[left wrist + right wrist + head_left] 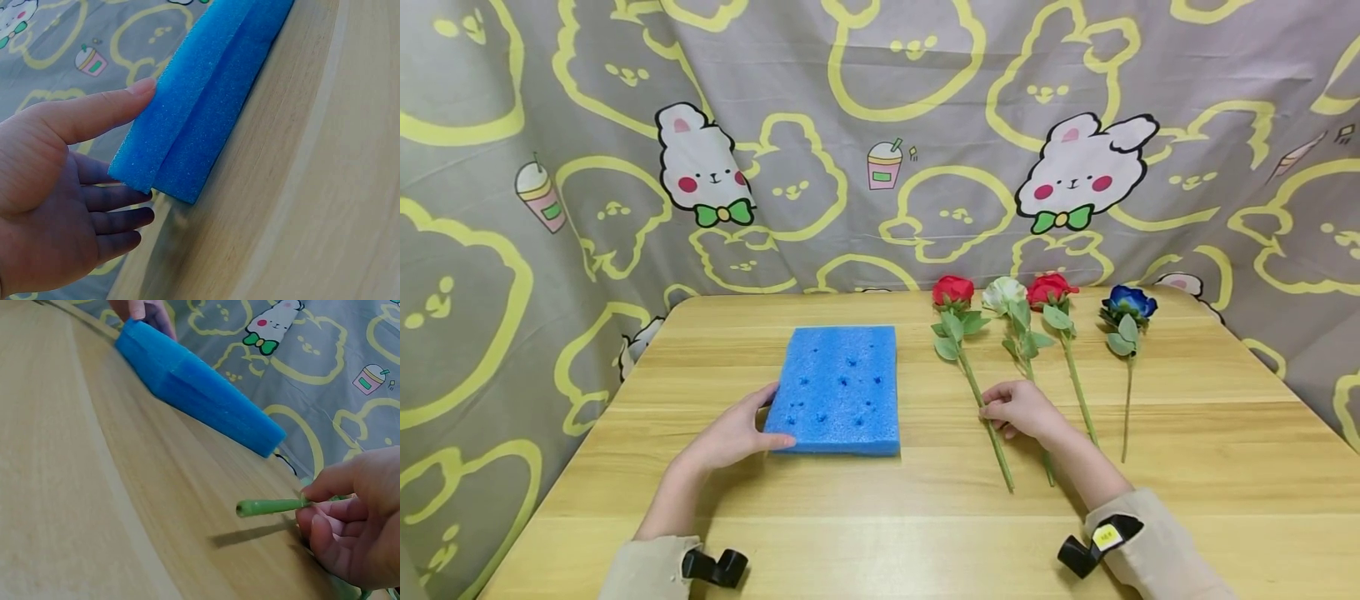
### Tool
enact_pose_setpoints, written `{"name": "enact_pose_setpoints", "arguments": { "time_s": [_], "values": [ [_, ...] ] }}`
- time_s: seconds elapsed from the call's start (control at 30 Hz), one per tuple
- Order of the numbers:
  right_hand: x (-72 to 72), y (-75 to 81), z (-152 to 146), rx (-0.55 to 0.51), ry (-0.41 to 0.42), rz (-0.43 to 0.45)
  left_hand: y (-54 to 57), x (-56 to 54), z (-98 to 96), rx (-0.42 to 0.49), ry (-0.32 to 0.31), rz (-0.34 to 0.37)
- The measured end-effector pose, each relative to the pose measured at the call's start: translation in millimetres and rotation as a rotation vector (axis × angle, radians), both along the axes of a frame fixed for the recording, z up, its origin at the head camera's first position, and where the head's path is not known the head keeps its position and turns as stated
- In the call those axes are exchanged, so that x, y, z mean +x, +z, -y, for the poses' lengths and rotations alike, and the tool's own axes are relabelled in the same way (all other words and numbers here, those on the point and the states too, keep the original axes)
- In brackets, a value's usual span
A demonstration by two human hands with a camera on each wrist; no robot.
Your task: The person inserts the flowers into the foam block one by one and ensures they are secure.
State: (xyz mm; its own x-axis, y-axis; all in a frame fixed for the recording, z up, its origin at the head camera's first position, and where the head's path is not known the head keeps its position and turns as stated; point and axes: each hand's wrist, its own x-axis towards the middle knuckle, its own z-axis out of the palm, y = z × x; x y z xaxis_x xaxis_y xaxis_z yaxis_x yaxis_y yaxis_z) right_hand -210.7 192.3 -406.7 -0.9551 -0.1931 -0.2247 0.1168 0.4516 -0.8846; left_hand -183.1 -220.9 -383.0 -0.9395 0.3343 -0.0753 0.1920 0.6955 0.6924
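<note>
A blue foam block (835, 392) with several small holes in its top lies on the table. My left hand (733, 429) holds its near left corner, thumb at the front edge and fingers along the left side. Between thumb and fingertips my right hand (1018, 410) pinches the green stem (272, 507) of the leftmost red artificial rose (953, 292). The stem's cut end points toward me, and its shadow falls on the wood just below. To the right lie a white flower (1004, 295), a second red rose (1051, 290) and a blue rose (1129, 303).
The wooden table (850, 533) ends at a grey curtain (917, 225) with yellow cartoon outlines. My right forearm passes over the lower stems of the white flower and second red rose. A black wrist camera (718, 568) is strapped to each sleeve.
</note>
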Motion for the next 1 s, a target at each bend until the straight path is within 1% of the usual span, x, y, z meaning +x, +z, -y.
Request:
{"name": "enact_pose_setpoints", "arguments": {
  "time_s": [0.07, 0.27, 0.37, 0.5, 0.67, 0.8, 1.0],
  "values": [
    [0.2, 0.3, -1, -0.035, 0.019, 0.019, -0.1, 0.0, 0.0, 0.001, 0.000, 0.001],
    [1.4, 0.1, -2, -0.190, 0.086, 0.083, -0.6, -0.3, 0.2, -0.004, 0.001, 0.000],
    [1.8, 0.2, -2, -0.263, 0.106, 0.107, -1.0, -0.6, 0.6, -0.007, -0.001, -0.005],
    [2.3, 1.9, -1, -0.309, 0.159, 0.094, -1.7, -0.9, 0.9, -0.001, -0.006, -0.012],
    [3.6, 4.6, 3, -0.310, 0.206, 0.076, -2.2, -0.8, 1.5, 0.002, -0.009, -0.016],
    [5.0, 6.7, 5, -0.340, 0.211, 0.063, -1.9, -0.4, 2.1, 0.002, -0.005, -0.015],
    [6.9, 10.7, 7, -0.428, 0.195, 0.033, 0.1, 0.0, 2.0, 0.013, -0.012, -0.014]
  ]
}}
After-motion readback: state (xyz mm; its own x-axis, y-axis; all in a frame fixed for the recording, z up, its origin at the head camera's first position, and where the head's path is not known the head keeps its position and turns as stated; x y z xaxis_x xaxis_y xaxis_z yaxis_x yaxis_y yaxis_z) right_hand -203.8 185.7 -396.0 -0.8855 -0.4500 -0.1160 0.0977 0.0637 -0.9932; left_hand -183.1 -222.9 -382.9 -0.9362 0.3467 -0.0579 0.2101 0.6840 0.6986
